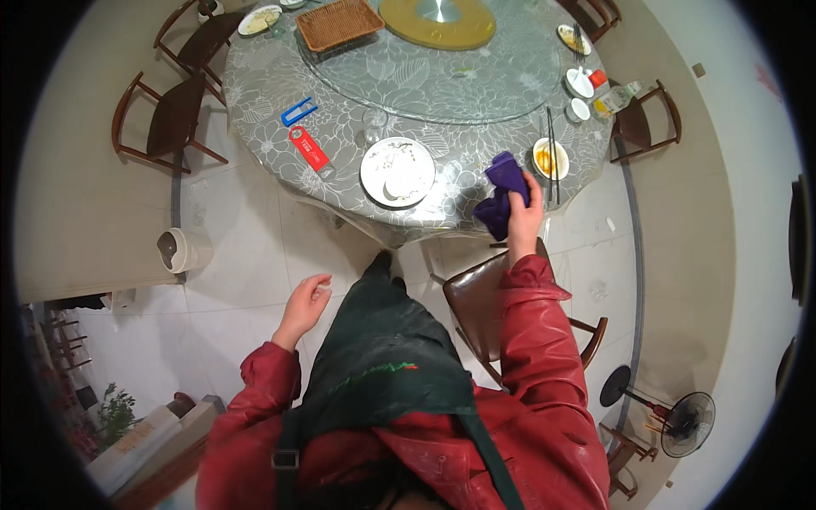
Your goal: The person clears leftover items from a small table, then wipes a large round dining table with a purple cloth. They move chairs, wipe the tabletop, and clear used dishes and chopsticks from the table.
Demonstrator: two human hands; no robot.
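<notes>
My right hand [525,217] grips a crumpled purple cloth [507,183] at the near right edge of the round table [340,183]. Just beyond that hand is a small white bowl [541,161] with orange-yellow remains, and a pair of dark chopsticks [552,140] lies across its side. Left of the cloth rests a white plate [425,161] with smaller white ware on it. Away from the table, my left hand [306,308] hangs beside the dark green apron with nothing in it, its fingers loosely curled and slightly apart.
A glass turntable [501,93] bears a wicker basket [340,24]. Red [311,151] and blue [298,111] items lie at left. Dishes and a bottle [614,100] stand at right. A brown chair [476,297] is close by my right arm; a bin [195,250] and fan [687,423] stand on the floor.
</notes>
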